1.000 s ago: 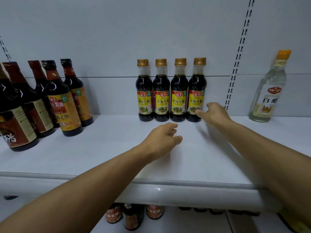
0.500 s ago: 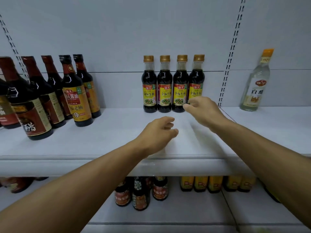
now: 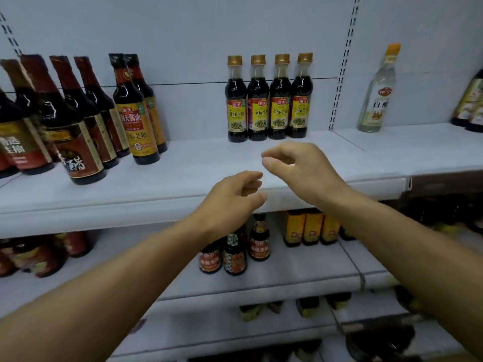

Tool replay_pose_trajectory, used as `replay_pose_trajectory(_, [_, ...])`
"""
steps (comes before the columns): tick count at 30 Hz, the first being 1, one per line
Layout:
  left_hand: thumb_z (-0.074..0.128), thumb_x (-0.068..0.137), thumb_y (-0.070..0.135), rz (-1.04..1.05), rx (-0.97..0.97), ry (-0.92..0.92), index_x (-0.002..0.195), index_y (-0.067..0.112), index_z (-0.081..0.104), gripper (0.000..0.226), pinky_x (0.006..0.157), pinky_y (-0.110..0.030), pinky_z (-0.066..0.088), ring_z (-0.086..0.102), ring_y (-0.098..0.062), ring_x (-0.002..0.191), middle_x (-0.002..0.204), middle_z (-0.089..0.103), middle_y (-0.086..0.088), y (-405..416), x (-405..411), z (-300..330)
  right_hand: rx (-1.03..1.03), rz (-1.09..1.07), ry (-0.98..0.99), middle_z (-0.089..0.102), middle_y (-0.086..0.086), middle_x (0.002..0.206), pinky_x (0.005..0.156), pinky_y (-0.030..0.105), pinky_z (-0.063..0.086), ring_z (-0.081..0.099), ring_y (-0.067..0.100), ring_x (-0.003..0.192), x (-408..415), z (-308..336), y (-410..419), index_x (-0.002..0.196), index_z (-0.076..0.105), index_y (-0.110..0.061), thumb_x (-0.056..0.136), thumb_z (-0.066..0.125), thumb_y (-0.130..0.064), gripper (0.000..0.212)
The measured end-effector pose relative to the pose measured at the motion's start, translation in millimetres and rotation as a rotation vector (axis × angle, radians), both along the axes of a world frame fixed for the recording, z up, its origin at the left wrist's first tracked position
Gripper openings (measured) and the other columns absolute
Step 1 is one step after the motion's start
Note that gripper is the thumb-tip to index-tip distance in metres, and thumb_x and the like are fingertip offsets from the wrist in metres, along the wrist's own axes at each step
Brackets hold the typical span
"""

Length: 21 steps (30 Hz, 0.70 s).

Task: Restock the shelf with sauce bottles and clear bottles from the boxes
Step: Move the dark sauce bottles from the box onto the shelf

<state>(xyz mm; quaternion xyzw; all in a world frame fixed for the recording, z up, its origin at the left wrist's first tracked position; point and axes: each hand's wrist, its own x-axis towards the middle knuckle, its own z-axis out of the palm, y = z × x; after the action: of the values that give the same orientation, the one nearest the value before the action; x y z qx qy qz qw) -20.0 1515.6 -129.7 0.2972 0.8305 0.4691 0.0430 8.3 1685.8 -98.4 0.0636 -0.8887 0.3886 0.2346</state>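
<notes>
Several small dark sauce bottles point(image 3: 269, 97) with gold caps and yellow labels stand in a row at the back of the white shelf point(image 3: 183, 178). A single clear bottle point(image 3: 377, 92) with an orange cap stands further right on the same level. My right hand point(image 3: 300, 165) hovers in front of the row, fingers loosely curled, holding nothing. My left hand point(image 3: 232, 202) hangs lower, at the shelf's front edge, fingers also loosely curled and empty. Neither hand touches a bottle.
Larger dark bottles point(image 3: 78, 121) with red and yellow labels crowd the shelf's left part. More bottles point(image 3: 470, 103) show at the far right edge. Lower shelves point(image 3: 287, 278) carry small sauce bottles point(image 3: 235, 252) and yellow-labelled ones point(image 3: 311, 228).
Both hands have drawn back from the row of small bottles toward the shelf's front edge. The view has tilted down, showing more of the lower shelves.
</notes>
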Motion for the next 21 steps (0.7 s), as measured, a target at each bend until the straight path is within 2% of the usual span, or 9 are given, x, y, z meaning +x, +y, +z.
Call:
replay_pose_trajectory(3, [0.058, 0.095, 0.025, -0.043, 0.025, -0.032, 0.144, 0.024, 0.046, 0.05, 0.107, -0.032, 0.044, 0.053, -0.003, 0.124, 0.139, 0.057, 0.006, -17, 18, -17, -0.024, 0.026, 0.011, 0.07, -0.019, 0.095, 0.078, 0.011, 0.046, 0.061, -0.008, 0.093, 21, -18, -20, 0.101, 0.073, -0.025, 0.093, 0.061, -0.029, 0.015])
replay_pose_trajectory(6, [0.055, 0.093, 0.017, -0.125, 0.062, -0.073, 0.136, 0.024, 0.054, 0.043, 0.103, -0.032, 0.047, 0.058, -0.003, 0.119, 0.129, 0.063, 0.01, -29, 34, -37, -0.074, 0.071, -0.028, 0.071, -0.017, 0.093, 0.081, 0.022, 0.052, 0.063, -0.004, 0.092, 35, -43, -37, 0.098, 0.074, -0.027, 0.092, 0.063, -0.028, 0.013])
replay_pose_trajectory(10, [0.057, 0.095, 0.009, -0.084, 0.063, -0.142, 0.128, 0.013, 0.061, 0.034, 0.099, -0.04, 0.051, 0.063, -0.007, 0.112, 0.121, 0.068, 0.004, -43, 44, -68, -0.075, 0.129, -0.119, 0.071, -0.014, 0.095, 0.083, 0.032, 0.056, 0.065, 0.0, 0.092, 42, -83, -52, 0.103, 0.073, -0.027, 0.092, 0.063, -0.028, 0.015])
replay_pose_trajectory(14, [0.056, 0.097, 0.011, -0.076, 0.032, -0.231, 0.13, 0.014, 0.059, 0.034, 0.104, -0.038, 0.048, 0.061, -0.007, 0.116, 0.123, 0.067, 0.004, -54, 49, -102, -0.056, 0.16, -0.174, 0.07, -0.015, 0.092, 0.074, 0.025, 0.055, 0.064, -0.002, 0.087, 40, -118, -59, 0.103, 0.072, -0.025, 0.093, 0.063, -0.026, 0.014])
replay_pose_trajectory(21, [0.058, 0.095, 0.015, 0.01, -0.009, -0.306, 0.13, 0.018, 0.06, 0.035, 0.1, -0.033, 0.051, 0.061, -0.005, 0.113, 0.121, 0.067, 0.005, -58, 52, -160, -0.054, 0.216, -0.289, 0.067, -0.012, 0.099, 0.076, 0.014, 0.05, 0.061, -0.001, 0.093, 41, -180, -62, 0.108, 0.069, -0.024, 0.095, 0.061, -0.025, 0.015])
